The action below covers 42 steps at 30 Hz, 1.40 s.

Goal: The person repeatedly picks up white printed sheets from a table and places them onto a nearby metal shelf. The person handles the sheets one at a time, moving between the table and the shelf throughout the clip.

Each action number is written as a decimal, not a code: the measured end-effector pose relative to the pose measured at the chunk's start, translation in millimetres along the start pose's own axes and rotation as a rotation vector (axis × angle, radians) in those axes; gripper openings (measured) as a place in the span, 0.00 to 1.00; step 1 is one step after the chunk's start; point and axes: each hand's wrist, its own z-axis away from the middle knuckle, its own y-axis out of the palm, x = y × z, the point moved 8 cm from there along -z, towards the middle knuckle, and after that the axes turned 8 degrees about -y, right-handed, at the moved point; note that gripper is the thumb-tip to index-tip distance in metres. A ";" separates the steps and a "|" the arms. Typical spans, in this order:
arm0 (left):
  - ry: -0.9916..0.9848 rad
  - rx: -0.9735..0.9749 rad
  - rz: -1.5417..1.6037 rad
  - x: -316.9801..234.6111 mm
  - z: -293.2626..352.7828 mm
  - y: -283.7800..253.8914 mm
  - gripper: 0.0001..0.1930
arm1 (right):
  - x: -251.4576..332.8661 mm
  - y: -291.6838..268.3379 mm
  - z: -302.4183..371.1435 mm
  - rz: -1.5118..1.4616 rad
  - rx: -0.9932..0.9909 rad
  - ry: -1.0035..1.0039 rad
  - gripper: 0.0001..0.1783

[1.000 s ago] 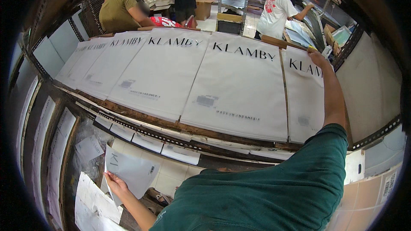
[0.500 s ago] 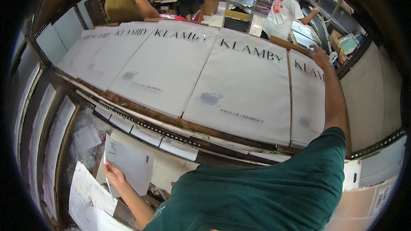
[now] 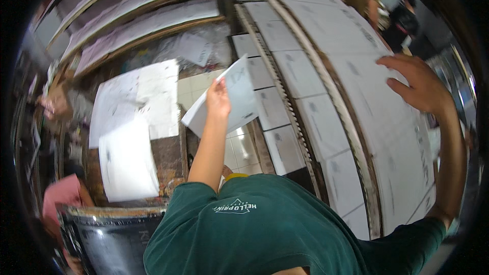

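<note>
- In the head view, the left hand (image 3: 218, 101) is closed on the edge of a folded-looking white sheaf (image 3: 240, 97), with faint dark print on its face.
- This sheaf is held up off any surface, between the counter (image 3: 170, 159) and the tiered rack (image 3: 331, 74).
- The right hand (image 3: 420, 89) grips nothing, thumb and fingers spread, above the rack's top row of white printed sheets (image 3: 364, 84); whether it touches them cannot be told.
- The two hands are well apart.
- On the stained brown counter, a white stack (image 3: 128, 165) overlaps a smudged white board (image 3: 137, 94).
- Clear plastic (image 3: 216, 30) lies beyond the board, near shelves lined with white sheets.
- A person's pink sleeve (image 3: 63, 196) shows at left, behind a dark framed panel (image 3: 119, 242).
</note>
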 end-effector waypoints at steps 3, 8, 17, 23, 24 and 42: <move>0.012 0.037 0.003 -20.0 1.3 15.9 0.10 | 92.9 -12.9 -124.1 0.036 0.073 -0.186 0.19; 0.024 0.042 0.089 -44.1 -8.6 54.6 0.10 | 165.5 75.0 -250.5 0.058 0.142 -0.220 0.24; -0.046 0.144 -0.035 -58.6 -29.0 41.8 0.14 | 200.6 222.9 -334.2 -1.007 -0.475 -0.199 0.25; -0.108 0.129 -0.144 -64.2 -17.7 24.9 0.17 | 195.8 259.2 -386.6 -1.172 -0.530 0.046 0.21; -0.151 0.062 -0.184 -58.7 -8.3 17.8 0.13 | 189.1 261.1 -397.9 -1.196 -0.561 0.047 0.19; 0.654 -0.879 -1.662 -288.7 -150.7 -84.7 0.09 | -37.7 369.9 -708.3 -1.280 -0.197 0.105 0.28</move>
